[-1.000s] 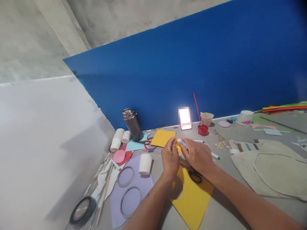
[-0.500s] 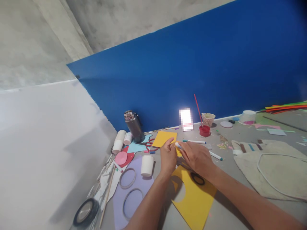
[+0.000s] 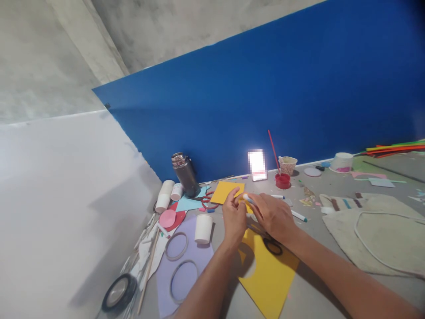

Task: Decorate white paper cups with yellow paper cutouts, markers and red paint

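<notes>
My left hand [image 3: 234, 218] is closed over the middle of the table, fingers curled and thumb pointing up; what lies between its fingers is hidden. Against it, my right hand [image 3: 270, 215] grips a small stick or tube with a rounded white end [image 3: 246, 197] and a bluish body; its kind is unclear. Scissors [image 3: 273, 247] with black handles lie below my right hand, on a yellow sheet [image 3: 270, 279] that has a round piece cut out. Behind the hands rests another yellow sheet [image 3: 224, 191]. A white marker [image 3: 299, 215] is just right of my right hand.
To the left stand a white paper cup [image 3: 203, 229] and a dark flask [image 3: 186, 174]. Two tape rings [image 3: 176, 246] lie on a purple sheet [image 3: 166, 288], near a black tape roll [image 3: 118, 293]. A red pot [image 3: 283, 180] and a cloth [image 3: 392, 235] are on the right.
My hands have shifted slightly, and my left thumb and index finger look a little more spread. My right hand now covers more of the marker lying behind it.
</notes>
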### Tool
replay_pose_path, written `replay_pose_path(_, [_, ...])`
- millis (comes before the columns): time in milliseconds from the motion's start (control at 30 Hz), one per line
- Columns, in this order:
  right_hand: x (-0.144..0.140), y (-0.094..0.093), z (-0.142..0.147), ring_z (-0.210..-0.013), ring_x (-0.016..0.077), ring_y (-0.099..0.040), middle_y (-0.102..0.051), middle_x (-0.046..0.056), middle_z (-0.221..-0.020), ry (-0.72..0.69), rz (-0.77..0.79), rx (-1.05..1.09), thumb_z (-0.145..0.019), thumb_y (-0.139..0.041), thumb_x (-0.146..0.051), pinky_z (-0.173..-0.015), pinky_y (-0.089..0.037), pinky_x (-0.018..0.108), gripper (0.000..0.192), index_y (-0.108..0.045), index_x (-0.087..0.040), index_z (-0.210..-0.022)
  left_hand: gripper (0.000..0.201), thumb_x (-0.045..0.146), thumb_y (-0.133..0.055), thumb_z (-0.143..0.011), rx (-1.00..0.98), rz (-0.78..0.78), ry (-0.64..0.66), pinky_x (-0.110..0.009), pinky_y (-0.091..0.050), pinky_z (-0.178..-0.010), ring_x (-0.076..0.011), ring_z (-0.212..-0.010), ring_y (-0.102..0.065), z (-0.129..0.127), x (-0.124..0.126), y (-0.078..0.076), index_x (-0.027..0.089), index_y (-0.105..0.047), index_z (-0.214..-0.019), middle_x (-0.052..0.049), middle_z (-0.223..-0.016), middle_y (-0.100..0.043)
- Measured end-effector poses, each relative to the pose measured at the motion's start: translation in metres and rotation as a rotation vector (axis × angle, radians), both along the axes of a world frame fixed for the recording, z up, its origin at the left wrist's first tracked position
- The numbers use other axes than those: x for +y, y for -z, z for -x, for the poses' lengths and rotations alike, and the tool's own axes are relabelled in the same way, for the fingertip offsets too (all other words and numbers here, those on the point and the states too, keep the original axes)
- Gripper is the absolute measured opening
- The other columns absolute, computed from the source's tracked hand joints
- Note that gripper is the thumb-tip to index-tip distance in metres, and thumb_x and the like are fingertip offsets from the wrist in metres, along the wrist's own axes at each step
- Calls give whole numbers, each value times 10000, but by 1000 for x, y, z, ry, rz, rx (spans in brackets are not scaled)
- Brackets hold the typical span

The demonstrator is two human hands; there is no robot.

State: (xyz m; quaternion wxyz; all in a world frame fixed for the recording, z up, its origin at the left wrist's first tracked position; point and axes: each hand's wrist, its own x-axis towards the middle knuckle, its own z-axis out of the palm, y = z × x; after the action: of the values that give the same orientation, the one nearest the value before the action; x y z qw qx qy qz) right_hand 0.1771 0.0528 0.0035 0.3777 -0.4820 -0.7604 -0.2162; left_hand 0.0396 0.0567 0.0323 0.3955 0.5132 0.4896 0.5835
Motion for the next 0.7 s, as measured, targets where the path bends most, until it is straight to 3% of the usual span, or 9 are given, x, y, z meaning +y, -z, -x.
replay_pose_path(100, [-1,0,0,-676,185,-597,-670,28,-769,-37,-15,-46,-1089,-454,-250,-652,-293,333,263,-690,-210,-1198,622,184,-616,-720,-8,101,25,-228,-395,-552,-110,-522,-475,7,4,-5,93,-653,-1334,58,-596,-602])
replay_pose_path(167, [-2,0,1,-669,185,-591,-667,30,-759,-41,-24,-64,-1082,-454,-234,-652,-291,334,259,-698,-211,-1166,610,194,-613,-722,26,131,34,-229,-360,-536,-107,-497,-417,10,6,-4,82,-669,-1320,96,-525,-488])
replay_pose_path(233, [-2,0,2,-675,187,-607,-690,36,-766,-25,-21,-67,-1070,-476,-243,-660,-302,331,245,-705,-205,-1148,569,193,-596,-751,80,123,33,-242,-410,-575,-123,-524,-464,10,8,0,86,-689,-1302,80,-540,-509])
replay_pose_path(300, [-2,1,2,-681,186,-633,-730,45,-793,10,-3,-47,-1059,-502,-269,-667,-317,325,234,-711,-199,-1139,505,186,-574,-796,138,80,-1,-280,-506,-700,-159,-638,-592,7,7,5,108,-711,-1276,12,-657,-648])
replay_pose_path(367, [-1,1,3,-669,182,-653,-760,50,-803,57,29,-13,-1055,-512,-296,-658,-321,320,237,-720,-196,-1107,446,172,-555,-839,196,22,-55,-333,-545,-894,-205,-870,-700,3,5,8,133,-728,-1247,-76,-902,-771])
replay_pose_path(467, [0,0,3,-623,179,-661,-766,48,-747,125,75,37,-1062,-487,-324,-626,-301,321,283,-733,-195,-1011,434,136,-506,-885,237,-46,-103,-366,-493,-1092,-231,-1172,-700,-2,1,10,156,-718,-1264,-129,-1216,-776])
replay_pose_path(700, [-2,-3,4,-618,184,-683,-768,33,-717,73,14,109,-1078,-466,-370,-627,-318,322,333,-748,-194,-1069,436,133,-450,-934,187,-107,-112,-379,-474,-1139,-220,-1238,-684,-2,-1,10,144,-688,-1299,-144,-1323,-740])
